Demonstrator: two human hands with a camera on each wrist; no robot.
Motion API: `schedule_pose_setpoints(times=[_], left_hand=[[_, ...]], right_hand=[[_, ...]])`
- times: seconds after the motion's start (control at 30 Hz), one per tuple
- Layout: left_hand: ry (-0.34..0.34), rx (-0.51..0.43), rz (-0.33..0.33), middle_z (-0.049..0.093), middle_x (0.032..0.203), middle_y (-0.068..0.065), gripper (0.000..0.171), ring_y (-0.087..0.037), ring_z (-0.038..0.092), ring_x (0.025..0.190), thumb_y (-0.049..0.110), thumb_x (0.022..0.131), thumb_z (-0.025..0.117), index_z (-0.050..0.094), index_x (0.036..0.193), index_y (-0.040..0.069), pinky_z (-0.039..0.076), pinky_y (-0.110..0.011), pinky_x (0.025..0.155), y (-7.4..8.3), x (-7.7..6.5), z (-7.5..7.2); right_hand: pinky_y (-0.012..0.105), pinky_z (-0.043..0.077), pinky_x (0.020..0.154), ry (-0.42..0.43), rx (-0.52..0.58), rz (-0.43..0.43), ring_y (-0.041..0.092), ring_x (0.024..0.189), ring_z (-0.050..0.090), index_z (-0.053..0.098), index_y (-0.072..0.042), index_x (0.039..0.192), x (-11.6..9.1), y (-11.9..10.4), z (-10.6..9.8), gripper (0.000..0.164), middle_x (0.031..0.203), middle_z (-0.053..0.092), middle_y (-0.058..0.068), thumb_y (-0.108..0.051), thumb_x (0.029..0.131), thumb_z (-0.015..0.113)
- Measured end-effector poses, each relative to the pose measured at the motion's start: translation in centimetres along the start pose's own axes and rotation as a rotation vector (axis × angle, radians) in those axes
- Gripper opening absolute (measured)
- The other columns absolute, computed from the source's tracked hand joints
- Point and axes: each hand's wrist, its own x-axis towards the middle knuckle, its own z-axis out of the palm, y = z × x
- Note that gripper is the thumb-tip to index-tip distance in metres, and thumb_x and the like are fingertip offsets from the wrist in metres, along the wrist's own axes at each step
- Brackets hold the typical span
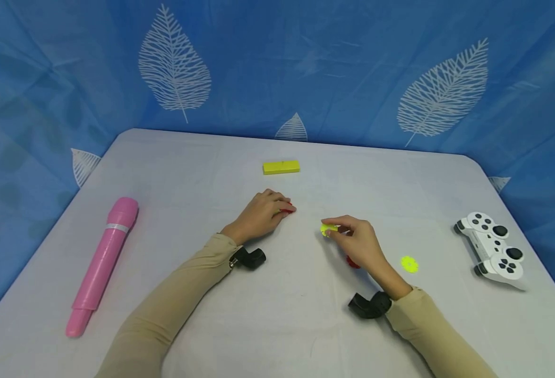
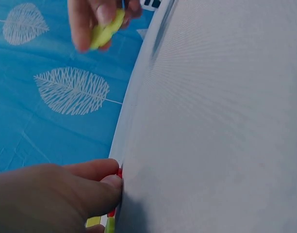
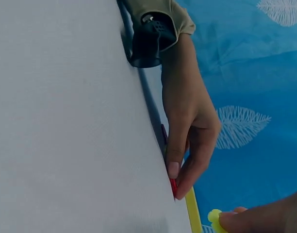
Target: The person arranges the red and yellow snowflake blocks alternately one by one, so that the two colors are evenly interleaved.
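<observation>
White cloth-covered bench (image 1: 277,325) fills most of my view. Pink microphone-shaped stick (image 1: 101,262) lies at left; white game controller with black thumbsticks (image 1: 490,247) at right. I see left hand (image 1: 260,212) pinching small red piece (image 1: 286,210) at bench, right hand (image 1: 357,241) pinching yellow scalloped disc (image 1: 324,229) above it. Yellow rectangular block (image 1: 281,167) lies beyond left hand. Second yellow disc (image 1: 409,264) lies right of right hand; another red piece (image 1: 353,262) partly hidden behind it.

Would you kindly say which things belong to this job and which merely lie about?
Likely job: red piece in left hand, yellow disc in right hand, other yellow disc, other red piece.
Likely idle: white gamepad, pink microphone-shaped stick, yellow block.
</observation>
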Motion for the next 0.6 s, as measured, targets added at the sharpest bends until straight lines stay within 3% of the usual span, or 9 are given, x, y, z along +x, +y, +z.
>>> schedule_pose_setpoints(times=[0.3, 0.6], left_hand=[[-0.013, 0.007, -0.019, 0.062, 0.113, 0.001, 0.023, -0.019, 0.051, 0.106, 0.019, 0.089, 0.057, 0.067, 0.109, 0.021, 0.041, -0.036, 0.086, 0.0, 0.0, -0.2], [-0.039, 0.027, -0.036, 0.062, 0.116, -0.001, 0.027, -0.02, 0.051, 0.108, 0.019, 0.09, 0.055, 0.064, 0.115, 0.016, 0.041, -0.037, 0.089, 0.0, 0.1, -0.4]], right_hand=[[0.023, 0.043, 0.062, -0.064, 0.139, 0.133, 0.019, 0.089, 0.057, 0.066, -0.015, 0.112, 4.2, -0.8, 1.9, 0.033, 0.118, 0.061, 0.008, -0.016, 0.079, 0.068], [0.021, 0.044, 0.066, -0.133, 0.142, 0.165, 0.021, 0.095, 0.059, 0.063, -0.015, 0.117, 6.8, -1.6, 3.2, 0.039, 0.125, 0.057, 0.008, -0.011, 0.079, 0.066]])
